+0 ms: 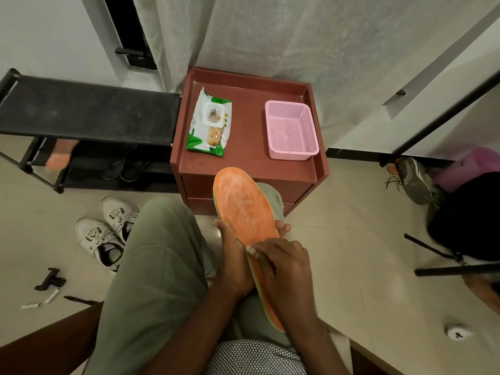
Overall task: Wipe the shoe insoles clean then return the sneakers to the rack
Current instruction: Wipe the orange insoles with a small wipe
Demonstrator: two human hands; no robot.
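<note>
While my left hand [232, 255] grips the insole [243, 209] pointing away, my right hand [281, 263] pinches a wipe [250, 250] at mid-length.

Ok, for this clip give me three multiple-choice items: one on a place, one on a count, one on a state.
1. Where is the pack of wipes?
A. on the red cabinet
B. on the floor
C. in the pink basket

2. How many white sneakers lie on the floor?
A. one
B. two
C. four

3. The pink basket is:
A. full of wipes
B. overturned
C. upright, nothing in it

A: the pack lies flat on the cabinet top, beside the basket.
B: a pair lies left of the person's knee.
C: its mesh bottom shows bare.
</note>
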